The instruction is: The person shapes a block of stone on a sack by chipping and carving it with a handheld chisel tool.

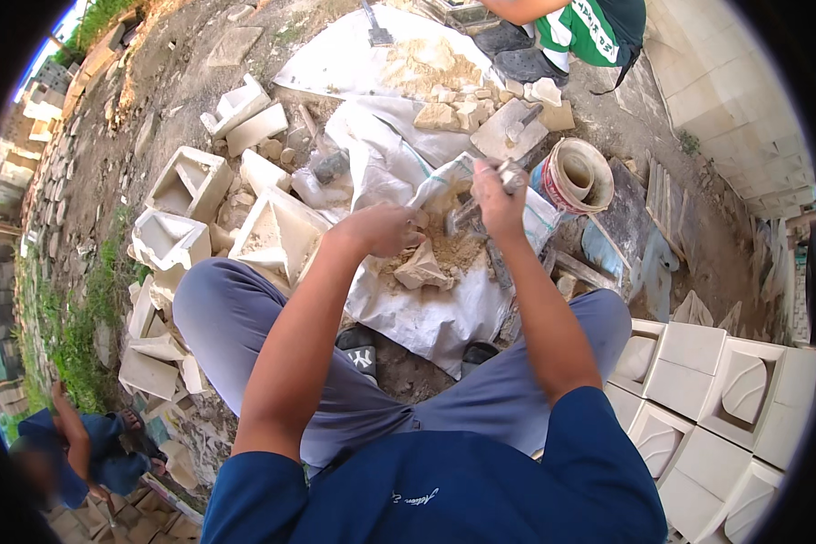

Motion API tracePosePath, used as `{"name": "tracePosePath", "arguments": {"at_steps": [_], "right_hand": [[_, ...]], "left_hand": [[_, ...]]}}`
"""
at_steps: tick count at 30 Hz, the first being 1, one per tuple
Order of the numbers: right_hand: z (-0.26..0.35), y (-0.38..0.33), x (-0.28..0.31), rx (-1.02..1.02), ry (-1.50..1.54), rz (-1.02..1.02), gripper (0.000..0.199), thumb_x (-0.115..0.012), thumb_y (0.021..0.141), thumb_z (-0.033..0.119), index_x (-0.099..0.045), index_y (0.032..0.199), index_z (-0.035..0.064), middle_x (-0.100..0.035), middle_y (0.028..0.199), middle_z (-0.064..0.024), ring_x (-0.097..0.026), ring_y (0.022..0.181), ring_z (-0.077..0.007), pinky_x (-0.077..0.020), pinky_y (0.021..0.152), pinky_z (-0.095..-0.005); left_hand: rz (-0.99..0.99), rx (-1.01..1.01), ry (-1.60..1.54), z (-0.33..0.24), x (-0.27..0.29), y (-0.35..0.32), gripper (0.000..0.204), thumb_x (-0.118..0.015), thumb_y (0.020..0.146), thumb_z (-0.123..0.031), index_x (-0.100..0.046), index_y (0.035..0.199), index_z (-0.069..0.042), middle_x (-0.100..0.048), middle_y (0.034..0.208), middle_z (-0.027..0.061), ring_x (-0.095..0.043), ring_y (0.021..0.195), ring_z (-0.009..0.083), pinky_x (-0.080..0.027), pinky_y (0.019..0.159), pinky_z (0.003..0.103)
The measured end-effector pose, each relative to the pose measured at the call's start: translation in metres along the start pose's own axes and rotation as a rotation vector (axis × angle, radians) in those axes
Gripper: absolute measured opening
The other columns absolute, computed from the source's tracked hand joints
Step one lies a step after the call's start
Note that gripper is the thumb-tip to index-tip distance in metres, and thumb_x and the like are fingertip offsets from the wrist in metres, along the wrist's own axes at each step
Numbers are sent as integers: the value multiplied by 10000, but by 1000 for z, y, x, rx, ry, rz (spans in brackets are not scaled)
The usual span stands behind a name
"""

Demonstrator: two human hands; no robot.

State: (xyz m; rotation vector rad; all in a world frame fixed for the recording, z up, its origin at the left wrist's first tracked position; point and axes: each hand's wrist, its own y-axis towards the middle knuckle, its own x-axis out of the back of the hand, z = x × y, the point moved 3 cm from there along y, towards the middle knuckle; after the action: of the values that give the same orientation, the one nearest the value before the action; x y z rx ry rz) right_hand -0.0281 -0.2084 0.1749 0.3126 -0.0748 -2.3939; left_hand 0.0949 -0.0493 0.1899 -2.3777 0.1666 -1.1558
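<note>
Above a white sack sheet (444,322) between my knees, my left hand (383,228) is closed with its fingers curled, slightly blurred. What those fingers hold, if anything, is hidden. Just below their tips sits a broken pale stone chunk (422,268) among sandy rubble (462,252). My right hand (500,201) is raised to the right of the rubble, wrapped around a short hammer-like tool (513,176). One grey end of it sticks out above the fist. A grey block-shaped part shows left of the fist, but whether it belongs to the tool is unclear.
A bucket (578,179) stands right of my right hand. Hollow pale blocks (283,238) and offcuts crowd the left side. Carved square blocks (698,399) are stacked at lower right. A person in green shorts (589,32) works at the far side; another person (91,453) is at lower left.
</note>
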Motion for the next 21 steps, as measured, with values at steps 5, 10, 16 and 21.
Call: {"name": "tracePosePath", "arguments": {"at_steps": [5,10,16,21], "right_hand": [[11,5,19,4,281,111,266,-522,993,127,-450,737,127,-339,585,66,-291,471,-64,-208,443,-260],[5,1,-9,-161,95,-107,297,-534,981,132,-431,703,118,-355,572,47,-286,463,-67,-218,443,-266],[19,-4,4,-14,95,111,223,-557,976,113,-510,759,97,-388,625,73,-331,506,-43,-240,460,-242],[-12,4,3,149,-189,-23,91,-597,963,93,-600,876,64,-451,641,74,-385,525,-25,-273,461,-221]], "left_hand": [[-83,-69,-14,-4,5,5,480,-592,971,-415,-597,1296,-61,-625,1258,199,-579,1189,369,-449,1024,425],[-59,-13,-4,6,1,6,456,-592,973,-400,-609,1280,-64,-626,1254,199,-593,1165,369,-463,1004,426],[-112,-76,-55,-4,5,1,456,-602,967,-402,-613,1272,-63,-633,1240,216,-598,1162,367,-468,995,423],[-47,-56,-4,7,3,8,504,-614,956,-424,-598,1275,-35,-653,1191,238,-616,1120,393,-485,964,453]]}}
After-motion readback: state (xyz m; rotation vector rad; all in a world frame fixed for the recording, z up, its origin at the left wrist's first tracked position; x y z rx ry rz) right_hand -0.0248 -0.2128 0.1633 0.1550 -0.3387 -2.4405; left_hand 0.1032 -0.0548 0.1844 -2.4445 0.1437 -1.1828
